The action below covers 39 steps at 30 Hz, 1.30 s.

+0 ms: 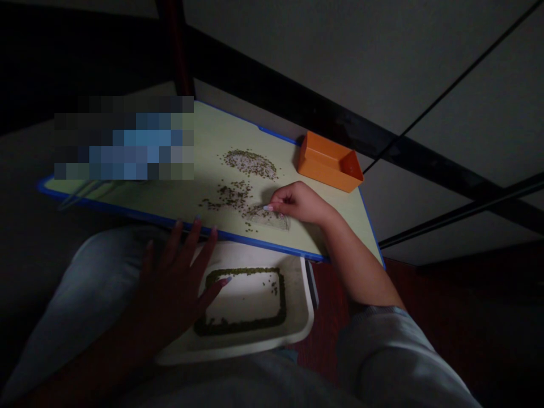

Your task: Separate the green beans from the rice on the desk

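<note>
My right hand [300,202] pinches a clear, half-round plastic piece that looks like a protractor [274,221], low over the pale board [331,232]. Loose small green beans [233,194] lie scattered beside it, some around its left edge. Farther back is a denser patch of the same beans [250,163]. My left hand [181,275] is spread and empty, its fingertips at the board's blue near edge and its thumb over the white basin [300,306]. Green beans line the edges of the basin's floor, with a few loose ones inside.
An orange open box [327,177] stands at the board's back right corner. A blurred-out blue patch [144,144] covers the board's left part, with a thin wire-like leg [79,194] below it. Cabinet-like panels [446,215] rise behind and to the right.
</note>
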Motion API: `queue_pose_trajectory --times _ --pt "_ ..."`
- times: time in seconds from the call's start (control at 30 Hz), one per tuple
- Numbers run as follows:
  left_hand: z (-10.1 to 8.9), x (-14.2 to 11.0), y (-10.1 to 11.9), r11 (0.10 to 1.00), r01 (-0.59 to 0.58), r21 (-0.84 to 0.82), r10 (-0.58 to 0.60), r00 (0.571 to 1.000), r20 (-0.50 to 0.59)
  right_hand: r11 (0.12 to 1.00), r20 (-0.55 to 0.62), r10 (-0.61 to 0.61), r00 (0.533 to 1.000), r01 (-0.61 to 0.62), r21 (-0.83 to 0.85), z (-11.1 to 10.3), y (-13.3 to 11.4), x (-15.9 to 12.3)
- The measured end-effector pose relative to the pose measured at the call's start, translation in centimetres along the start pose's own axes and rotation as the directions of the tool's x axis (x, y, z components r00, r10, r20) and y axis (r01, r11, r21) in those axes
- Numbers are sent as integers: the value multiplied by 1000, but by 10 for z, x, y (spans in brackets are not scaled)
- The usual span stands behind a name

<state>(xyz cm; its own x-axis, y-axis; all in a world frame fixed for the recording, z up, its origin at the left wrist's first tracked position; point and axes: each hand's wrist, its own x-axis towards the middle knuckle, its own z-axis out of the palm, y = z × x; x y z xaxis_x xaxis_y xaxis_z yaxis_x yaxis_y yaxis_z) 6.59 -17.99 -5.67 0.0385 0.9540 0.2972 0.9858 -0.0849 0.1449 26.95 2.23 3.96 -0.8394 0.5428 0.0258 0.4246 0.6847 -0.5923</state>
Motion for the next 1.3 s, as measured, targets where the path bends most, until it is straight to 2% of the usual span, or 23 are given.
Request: queue_pose_trajectory --times 0.27,0.47,0.67,1.0,1.13,1.3 --pt "0 1 2 1000 -4 6 5 1000 -11 989 -25 -27 999 24 -144 3 -8 3" --pt "-2 2 1 1000 -6 -7 5 1000 -24 983 -17 -60 998 56 -173 5 -8 4" --pt "-3 2 0 1000 -5 -1 5 1000 -10 976 19 -25 1000 28 -215 6 -9 4" --pt "-3 3 1 999 18 -34 -18 1000 1 956 56 -37 998 52 -288 11 -11 5" --pt "-4 3 1 999 20 -35 -20 1000 14 961 86 -35 996 57 -272 12 -13 6" --pt "-4 4 2 1000 21 -20 -21 1000 17 993 192 3 981 20 -119 10 -11 7"
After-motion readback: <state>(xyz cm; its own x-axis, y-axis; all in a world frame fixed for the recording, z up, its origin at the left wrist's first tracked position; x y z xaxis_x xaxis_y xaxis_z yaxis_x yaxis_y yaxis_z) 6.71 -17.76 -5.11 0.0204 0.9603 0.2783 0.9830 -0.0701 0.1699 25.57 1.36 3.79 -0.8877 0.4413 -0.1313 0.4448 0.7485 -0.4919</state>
